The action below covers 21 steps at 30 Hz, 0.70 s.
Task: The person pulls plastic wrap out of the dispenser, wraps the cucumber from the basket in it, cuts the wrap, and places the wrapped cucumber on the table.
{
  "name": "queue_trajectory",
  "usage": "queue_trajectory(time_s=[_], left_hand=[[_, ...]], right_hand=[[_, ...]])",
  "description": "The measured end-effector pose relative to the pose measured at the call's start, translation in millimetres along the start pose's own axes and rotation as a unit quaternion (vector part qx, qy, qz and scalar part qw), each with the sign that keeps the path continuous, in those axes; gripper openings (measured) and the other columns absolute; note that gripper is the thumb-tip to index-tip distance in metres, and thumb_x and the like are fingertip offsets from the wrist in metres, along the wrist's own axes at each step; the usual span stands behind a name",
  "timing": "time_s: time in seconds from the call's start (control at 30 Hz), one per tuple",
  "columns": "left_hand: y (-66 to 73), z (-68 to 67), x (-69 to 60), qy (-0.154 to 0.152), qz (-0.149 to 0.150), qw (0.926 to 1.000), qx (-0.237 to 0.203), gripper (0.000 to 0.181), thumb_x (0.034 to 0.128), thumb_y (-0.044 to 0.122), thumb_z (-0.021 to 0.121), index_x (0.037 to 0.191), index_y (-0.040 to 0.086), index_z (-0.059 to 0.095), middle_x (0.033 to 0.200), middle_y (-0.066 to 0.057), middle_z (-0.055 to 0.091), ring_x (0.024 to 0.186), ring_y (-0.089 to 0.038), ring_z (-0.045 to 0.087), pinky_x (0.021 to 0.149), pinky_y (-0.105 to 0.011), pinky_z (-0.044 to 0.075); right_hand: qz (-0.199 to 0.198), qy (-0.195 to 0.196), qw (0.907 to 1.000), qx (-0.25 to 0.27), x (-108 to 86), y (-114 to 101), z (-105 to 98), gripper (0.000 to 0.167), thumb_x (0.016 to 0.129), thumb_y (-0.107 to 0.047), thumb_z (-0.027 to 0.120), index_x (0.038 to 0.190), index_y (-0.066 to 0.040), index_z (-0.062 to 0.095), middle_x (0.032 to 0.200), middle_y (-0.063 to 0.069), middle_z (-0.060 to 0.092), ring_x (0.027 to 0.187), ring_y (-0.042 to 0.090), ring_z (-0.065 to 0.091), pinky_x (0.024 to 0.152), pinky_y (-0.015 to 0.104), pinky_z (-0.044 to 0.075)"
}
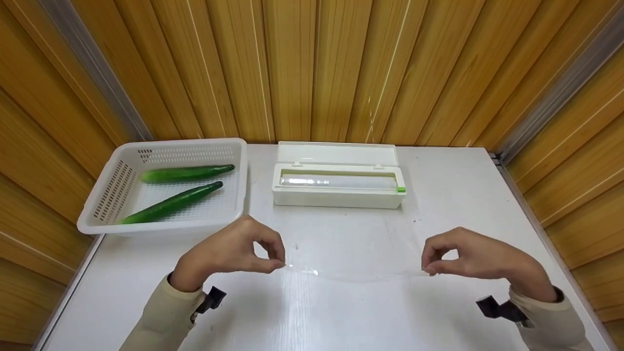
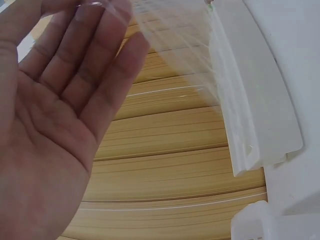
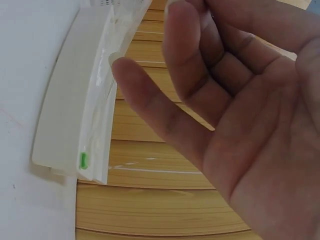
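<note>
Clear cling film (image 2: 175,45) stretches between the two hands and runs back toward a white dispenser box (image 1: 336,199). Thumb and index finger of the left hand (image 1: 231,248) pinch its near left edge. Opposite, the right hand (image 1: 480,256) pinches the near right edge the same way, its other fingers loosely bent in the right wrist view. Both hands are above the table, in front of the box. The box's lid (image 1: 337,153) is raised, and a roll of film (image 1: 341,182) lies inside. Transparency makes much of the sheet hard to trace.
At the back left stands a white plastic basket (image 1: 242,190) with two cucumbers, one behind (image 1: 187,174) and one in front (image 1: 173,202). A green slider (image 1: 400,189) sits at the box's right end. Wood-patterned walls (image 1: 336,73) border the white table (image 1: 351,317).
</note>
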<state>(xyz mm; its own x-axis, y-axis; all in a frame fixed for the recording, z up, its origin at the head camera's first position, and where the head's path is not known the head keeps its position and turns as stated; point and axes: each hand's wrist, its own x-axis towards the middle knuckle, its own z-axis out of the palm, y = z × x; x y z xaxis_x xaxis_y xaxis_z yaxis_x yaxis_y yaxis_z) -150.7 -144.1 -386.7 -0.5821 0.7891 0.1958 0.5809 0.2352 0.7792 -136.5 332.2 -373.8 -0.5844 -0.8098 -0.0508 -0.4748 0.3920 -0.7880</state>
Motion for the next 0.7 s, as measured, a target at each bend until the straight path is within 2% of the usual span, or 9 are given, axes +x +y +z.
queue_trajectory(time_s=[0.17,0.27,0.37,0.5,0.7], left_hand=[[-15.8,12.8,1.0,-0.069,-0.075,0.9945,-0.028,0.013,0.0875,0.001,0.084,0.085,0.014,0.082,0.083,0.014,0.075,0.078,-0.004,0.073,0.075,-0.028,0.061],[-26.1,23.5,1.6,-0.099,-0.096,0.9899,-0.034,0.013,0.0868,0.001,0.086,0.083,0.014,0.082,0.079,0.016,0.074,0.075,-0.002,0.072,0.072,-0.025,0.059],[-35.5,34.1,1.9,-0.117,-0.101,0.9877,-0.023,0.016,0.0849,0.001,0.087,0.079,0.015,0.082,0.076,0.018,0.072,0.073,0.000,0.069,0.071,-0.023,0.058],[-48.2,47.0,2.1,-0.135,-0.103,0.9855,0.000,0.018,0.0826,0.000,0.087,0.076,0.015,0.081,0.074,0.021,0.069,0.073,0.003,0.066,0.071,-0.020,0.056],[-67.5,65.4,2.3,-0.151,-0.107,0.9820,0.038,0.017,0.0804,-0.001,0.087,0.075,0.013,0.082,0.072,0.021,0.066,0.068,0.005,0.058,0.065,-0.017,0.051]], right_hand=[[0.059,-0.041,0.9973,0.013,10.7,8.6,12.4,0.008,0.100,-0.010,0.075,0.099,-0.019,0.076,0.094,-0.005,0.076,0.086,0.012,0.073,0.078,0.030,0.060],[0.073,-0.056,0.9957,0.013,15.1,17.4,20.2,0.007,0.098,-0.008,0.077,0.097,-0.015,0.077,0.093,-0.006,0.076,0.084,0.009,0.071,0.077,0.029,0.059],[0.076,-0.064,0.9950,0.007,17.6,26.8,27.7,0.007,0.096,-0.006,0.078,0.093,-0.013,0.077,0.089,-0.008,0.075,0.078,0.004,0.066,0.072,0.026,0.057],[0.085,-0.074,0.9936,-0.004,20.7,38.7,38.6,0.012,0.092,-0.005,0.079,0.087,-0.015,0.078,0.083,-0.012,0.072,0.072,0.000,0.060,0.066,0.023,0.053],[0.114,-0.083,0.9892,-0.041,26.6,55.1,55.4,0.018,0.086,0.002,0.079,0.081,-0.016,0.077,0.077,-0.016,0.067,0.070,-0.002,0.055,0.065,0.022,0.050]])
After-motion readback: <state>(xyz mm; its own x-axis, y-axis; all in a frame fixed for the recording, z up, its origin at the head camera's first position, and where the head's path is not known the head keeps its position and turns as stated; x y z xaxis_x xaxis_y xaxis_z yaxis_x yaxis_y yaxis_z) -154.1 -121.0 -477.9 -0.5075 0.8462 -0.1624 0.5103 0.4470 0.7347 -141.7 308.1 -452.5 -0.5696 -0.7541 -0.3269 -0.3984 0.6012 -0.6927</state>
